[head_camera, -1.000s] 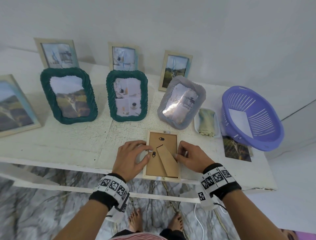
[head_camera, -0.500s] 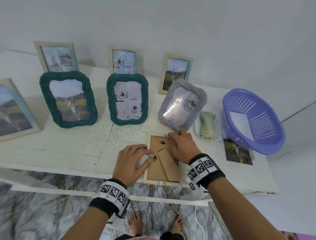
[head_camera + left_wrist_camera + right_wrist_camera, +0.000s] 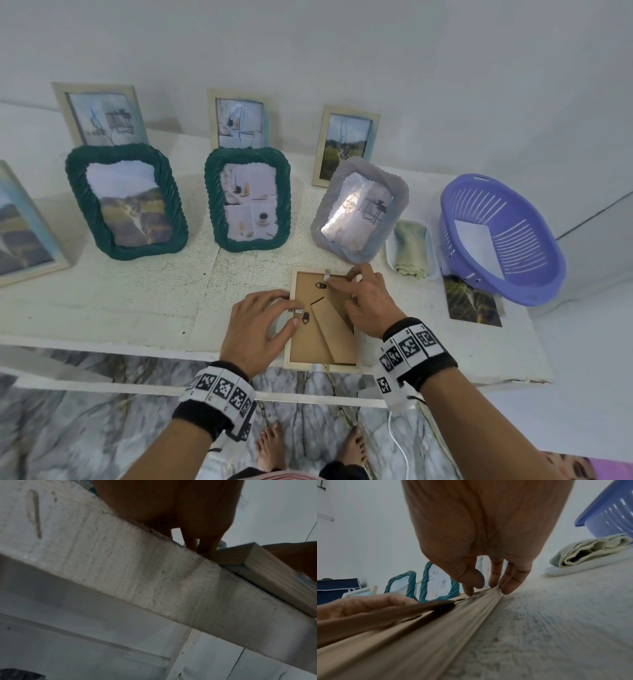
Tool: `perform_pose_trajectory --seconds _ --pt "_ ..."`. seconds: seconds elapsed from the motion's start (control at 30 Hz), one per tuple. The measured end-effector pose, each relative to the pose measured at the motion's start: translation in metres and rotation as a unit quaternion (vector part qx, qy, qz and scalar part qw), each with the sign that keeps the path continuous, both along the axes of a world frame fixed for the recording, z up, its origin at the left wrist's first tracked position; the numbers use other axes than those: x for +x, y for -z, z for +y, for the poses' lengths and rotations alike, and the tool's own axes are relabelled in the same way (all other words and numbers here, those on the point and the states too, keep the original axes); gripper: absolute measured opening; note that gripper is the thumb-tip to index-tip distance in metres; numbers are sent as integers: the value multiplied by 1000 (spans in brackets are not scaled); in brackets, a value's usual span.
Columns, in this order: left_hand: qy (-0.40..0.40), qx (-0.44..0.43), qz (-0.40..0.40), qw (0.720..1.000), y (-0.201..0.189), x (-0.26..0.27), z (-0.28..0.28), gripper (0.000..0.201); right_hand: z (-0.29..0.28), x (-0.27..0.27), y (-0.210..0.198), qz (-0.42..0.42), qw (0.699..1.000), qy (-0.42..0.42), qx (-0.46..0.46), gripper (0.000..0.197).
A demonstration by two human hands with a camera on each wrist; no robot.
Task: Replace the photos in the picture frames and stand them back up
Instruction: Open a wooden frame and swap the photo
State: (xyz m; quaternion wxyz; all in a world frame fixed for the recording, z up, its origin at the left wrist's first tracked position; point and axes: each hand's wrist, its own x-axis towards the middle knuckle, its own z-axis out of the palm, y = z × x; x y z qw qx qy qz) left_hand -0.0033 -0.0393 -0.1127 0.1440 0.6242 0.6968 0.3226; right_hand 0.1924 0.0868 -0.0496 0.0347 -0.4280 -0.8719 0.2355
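A light wooden picture frame (image 3: 325, 339) lies face down at the front edge of the white table (image 3: 102, 301), brown backing and easel stand upward. Its near end juts slightly past the table edge. My left hand (image 3: 297, 312) holds the frame's left rim, with thumb and forefinger curled at a small white tab beside a black clip. My right hand (image 3: 346, 277) touches the far right corner with fairly straight fingers. In the right wrist view those fingertips (image 3: 510, 588) rest on the rim of the frame (image 3: 436, 626). A loose landscape photo (image 3: 474, 301) lies flat to the right.
Just behind the right hand leans a grey wavy frame (image 3: 359, 212). Two green rope frames (image 3: 126, 202) (image 3: 248, 202) stand further left, with several pale frames behind against the wall. A folded cloth (image 3: 411, 250) on a white tray and a purple basket (image 3: 534, 274) sit right.
My right hand left the frame's right side and moved up to its far right corner. The left hand stayed at the left rim. The frame has not shifted.
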Motion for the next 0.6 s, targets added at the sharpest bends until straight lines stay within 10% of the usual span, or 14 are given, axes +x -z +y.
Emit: perform_pose_trajectory --seconds 0.6 --pt "4 -19 9 1000 -5 -1 0 36 -81 17 18 19 997 48 -59 106"
